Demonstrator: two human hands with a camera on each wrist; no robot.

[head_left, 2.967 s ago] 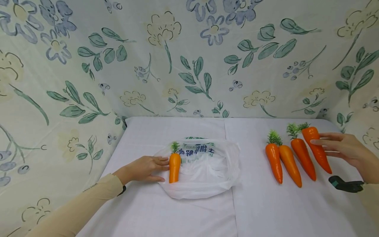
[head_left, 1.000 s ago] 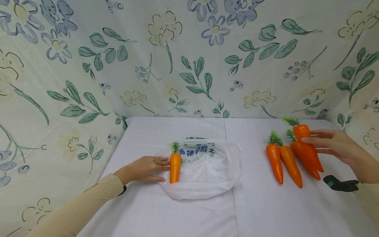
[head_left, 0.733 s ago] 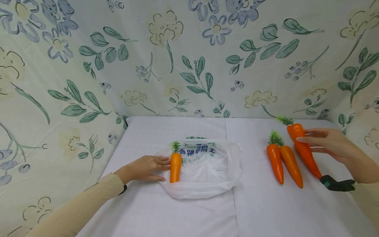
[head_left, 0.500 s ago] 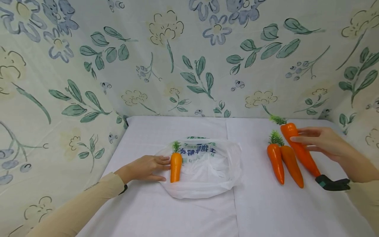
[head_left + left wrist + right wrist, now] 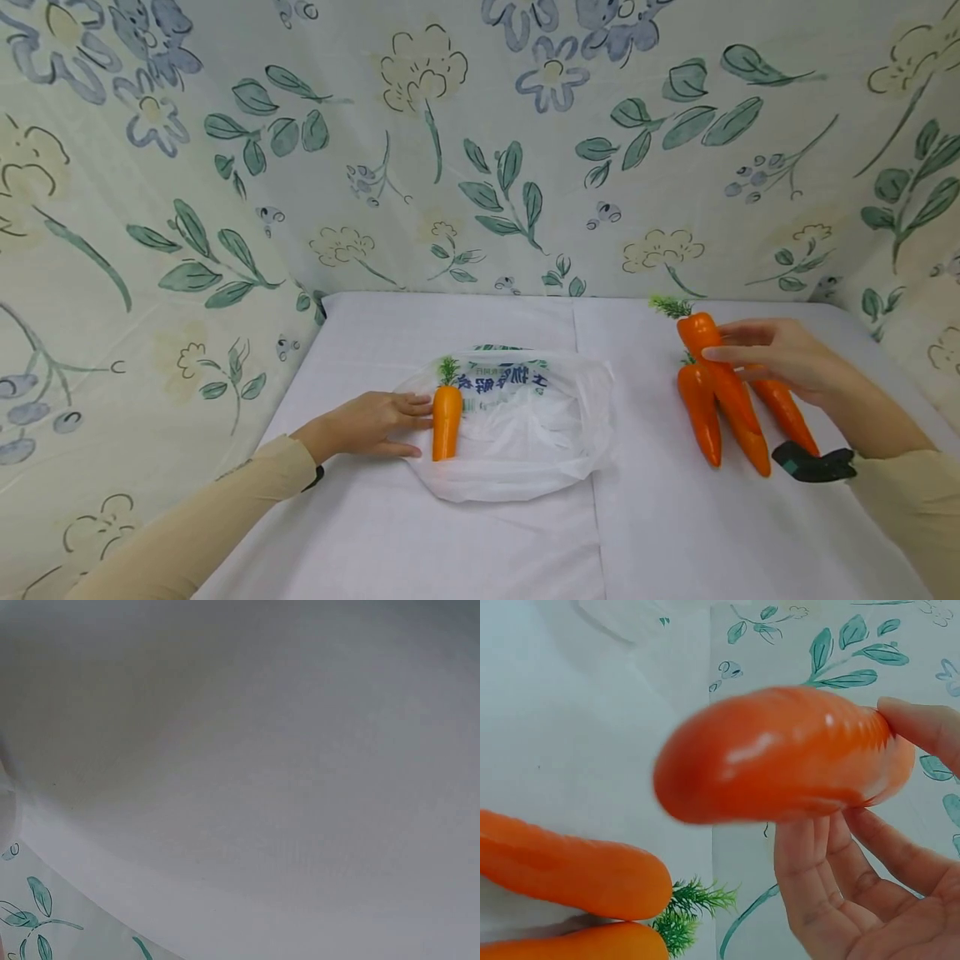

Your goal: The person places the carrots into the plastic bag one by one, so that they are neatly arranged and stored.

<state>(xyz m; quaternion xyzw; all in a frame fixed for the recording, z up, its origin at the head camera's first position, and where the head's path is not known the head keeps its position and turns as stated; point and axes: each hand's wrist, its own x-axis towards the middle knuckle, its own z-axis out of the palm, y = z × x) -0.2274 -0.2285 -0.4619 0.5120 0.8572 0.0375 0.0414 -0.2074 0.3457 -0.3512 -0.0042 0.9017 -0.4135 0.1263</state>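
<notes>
Orange carrot (image 5: 726,383): raised over the right side, pinched near its leafy top between thumb and fingers of the right hand (image 5: 795,358), presumably so the taper hangs free.
Loose carrots: left one (image 5: 699,421) and right one (image 5: 785,414) lie on the white cloth (image 5: 525,550); I see another mostly hidden behind the raised one.
White bag (image 5: 517,485): mid-scene, mouth spread wide.
Bagged carrot (image 5: 447,421): at the bag's left, tip under the near rim.
Left hand (image 5: 378,427): thumb and fingers apart, resting at the rim, steadying it, I'd guess.
Writing: blue Chinese characters, seemingly reversed; I make out perhaps 物 and 解. Sleeve (image 5: 225,500) lettering: too small for me.
</notes>
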